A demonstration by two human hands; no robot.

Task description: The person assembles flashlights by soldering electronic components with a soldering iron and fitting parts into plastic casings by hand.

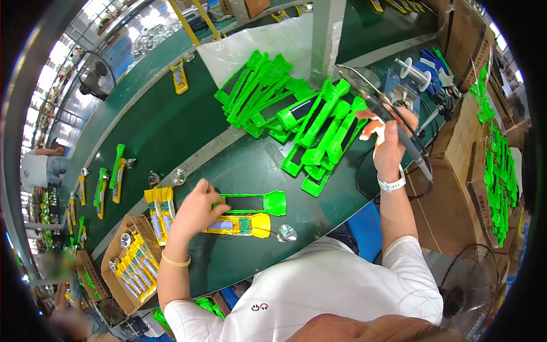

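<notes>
My left hand (199,208) is over the near ends of a green casing (275,203) and a yellow casing (260,226) that lie side by side on the bench. Its fingers are pinched together at the green casing's left end; what they hold, if anything, is too small to tell. The yellow casing has a green circuit board and a battery, and a round reflector (288,232) sits off its right end. Raised at the right, my right hand (389,142) holds a soldering iron (405,137) with a cable. Beyond it lies a heap of green casings (327,122).
A cardboard box (118,233) of yellow casings stands at the left. More casings lie on the green conveyor (154,125). A solder spool (413,74) is at the upper right, near large cartons (450,188). A metal post (327,40) rises behind the heap. People are at the far left.
</notes>
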